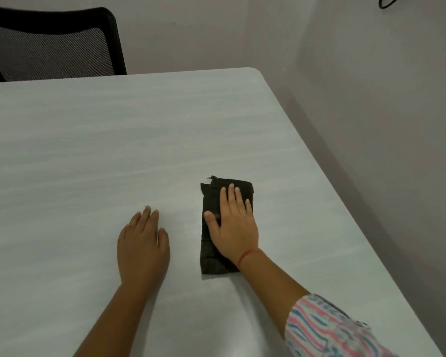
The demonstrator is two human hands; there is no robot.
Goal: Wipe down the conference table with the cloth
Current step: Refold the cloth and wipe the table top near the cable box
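A folded black cloth (211, 199) lies flat on the pale grey conference table (88, 150), right of centre and near me. My right hand (232, 225) rests palm down on top of it, fingers spread and pointing away, covering the cloth's right half. A red thread circles that wrist. My left hand (142, 243) lies flat on the bare tabletop about a hand's width to the left of the cloth, holding nothing.
A black mesh-backed chair (49, 45) stands behind the table's far edge at the left. The table's rounded far right corner (252, 72) is close to a plain wall, and its right edge runs diagonally toward me.
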